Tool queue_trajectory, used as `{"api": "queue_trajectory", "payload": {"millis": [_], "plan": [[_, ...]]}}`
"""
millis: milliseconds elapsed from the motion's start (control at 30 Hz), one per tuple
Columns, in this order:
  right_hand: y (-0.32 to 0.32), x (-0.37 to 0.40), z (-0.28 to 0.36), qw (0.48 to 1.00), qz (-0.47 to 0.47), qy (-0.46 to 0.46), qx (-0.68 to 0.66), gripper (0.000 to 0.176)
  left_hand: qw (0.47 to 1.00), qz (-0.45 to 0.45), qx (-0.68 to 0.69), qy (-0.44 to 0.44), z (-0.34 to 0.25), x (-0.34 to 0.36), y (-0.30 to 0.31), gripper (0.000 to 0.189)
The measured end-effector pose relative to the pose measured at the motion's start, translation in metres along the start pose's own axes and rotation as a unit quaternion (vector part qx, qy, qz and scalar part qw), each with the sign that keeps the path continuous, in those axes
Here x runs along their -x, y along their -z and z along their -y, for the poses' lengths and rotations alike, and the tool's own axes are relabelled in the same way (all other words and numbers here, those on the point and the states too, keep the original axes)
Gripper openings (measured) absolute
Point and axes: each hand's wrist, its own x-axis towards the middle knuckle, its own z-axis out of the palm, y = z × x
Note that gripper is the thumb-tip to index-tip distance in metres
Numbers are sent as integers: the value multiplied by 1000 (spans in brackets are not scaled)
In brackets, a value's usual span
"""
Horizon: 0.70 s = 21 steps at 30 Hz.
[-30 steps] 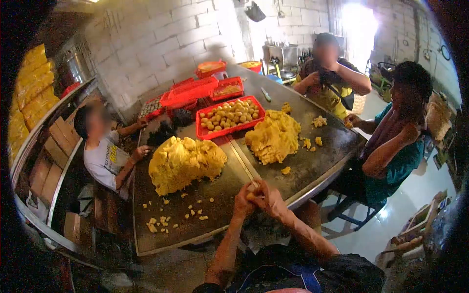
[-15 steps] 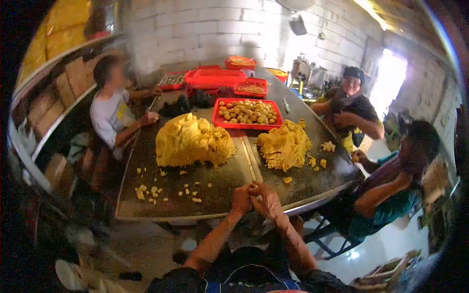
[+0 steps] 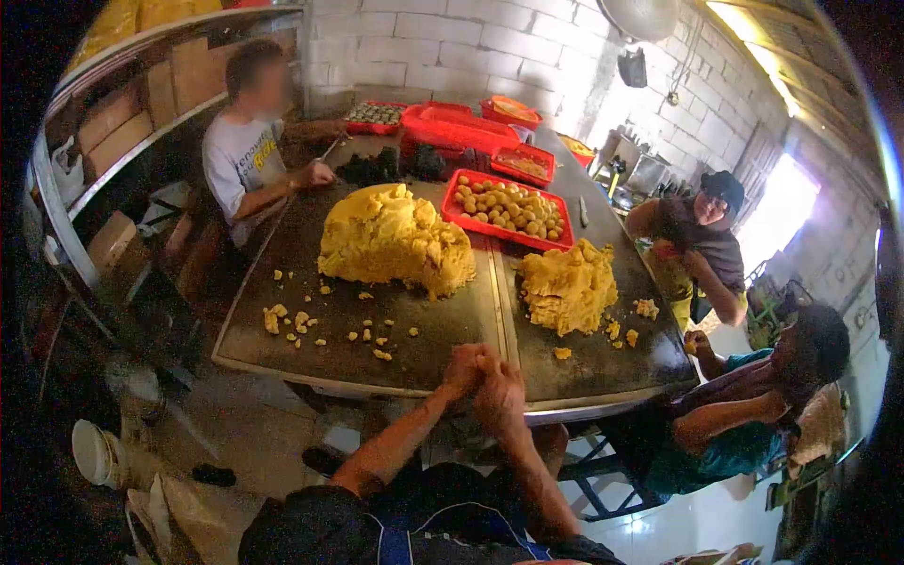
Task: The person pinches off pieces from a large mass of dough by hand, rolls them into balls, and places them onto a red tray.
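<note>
My left hand (image 3: 460, 371) and my right hand (image 3: 499, 394) meet just above the near edge of the table (image 3: 377, 372). Both are closed, their fingers pressed against each other; whatever may be between them is hidden. Beyond them, to the left, a large mound of yellow dough (image 3: 395, 240) sits on the table. A smaller dough mound (image 3: 569, 287) lies to the right. Small dough pieces (image 3: 301, 322) are scattered near the left mound, with further crumbs (image 3: 614, 330) by the right one. Behind the mounds, a red tray (image 3: 455, 218) holds many round dough balls (image 3: 508, 209).
Several red trays (image 3: 443, 122) and dark bundles (image 3: 372, 168) stand at the far end. A knife (image 3: 583, 211) lies near the right edge. One person (image 3: 250, 160) sits at left, two others (image 3: 702, 235) at right. A white bucket (image 3: 94, 452) is on the floor.
The camera view has tilted and shifted, so the table appears rotated. My hands stay together, with the right fingers now folded closer against the left hand. The dough mounds keep their places.
</note>
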Motion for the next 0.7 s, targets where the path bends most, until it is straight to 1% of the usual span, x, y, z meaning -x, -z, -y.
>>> {"api": "queue_trajectory", "payload": {"millis": [33,67,100,133,167,200,233,267,300,333,367,400,433,467,500,533,567,600,633,667,700], "plan": [[10,-4,-11,997,39,12,-61,57,1000,2,3,4,-11,2,4,32],[23,-14,-1,997,45,10,-62,57,999,-26,23,-11,-42,-2,26,32],[38,-22,11,998,46,1,-37,59,997,-55,43,-23,-60,-6,42,33],[46,-24,16,999,46,-4,-10,61,997,-55,45,-17,-61,-8,46,33],[28,-19,0,994,6,111,-1,60,995,-26,98,4,-60,-7,48,35],[23,-2,-18,995,13,103,1,60,988,7,154,26,-61,-5,49,37],[52,-14,1,986,-12,-17,-164,60,986,13,161,31,-63,-6,51,37],[68,-23,10,936,-38,-141,-320,61,993,27,112,9,-63,-6,56,41],[65,-22,-23,977,-66,-155,-128,63,997,41,62,-11,-63,-3,61,45],[62,-21,-60,981,-89,-158,69,66,997,48,67,-3,-60,-6,68,45],[61,-19,-72,980,-81,-166,72,66,996,63,67,-8,-55,-11,75,50],[62,-14,-80,982,-77,-160,62,58,994,81,68,-12,-54,-9,78,54],[63,-12,-86,984,-75,-154,52,51,993,89,74,-6,-58,-5,81,54],[64,-18,-88,983,-73,-159,56,51,992,73,99,33,-64,-7,84,55],[62,-24,-89,988,-12,-152,37,42,988,58,123,72,-66,-9,86,55],[60,-26,-91,988,51,-147,16,34,987,65,126,77,-63,-9,85,55],[58,-29,-102,994,10,-106,22,29,983,66,150,79,-60,-9,83,51],[61,-33,-116,994,15,-110,23,29,979,64,174,81,-58,-8,80,46],[74,-52,-111,991,-11,-129,40,29,979,65,175,85,-64,-6,83,46],[80,-70,-112,987,-37,-143,55,31,978,74,173,92,-75,-7,92,40],[66,-81,-137,988,-32,-141,52,31,977,82,171,100,-81,-8,97,34]]}}
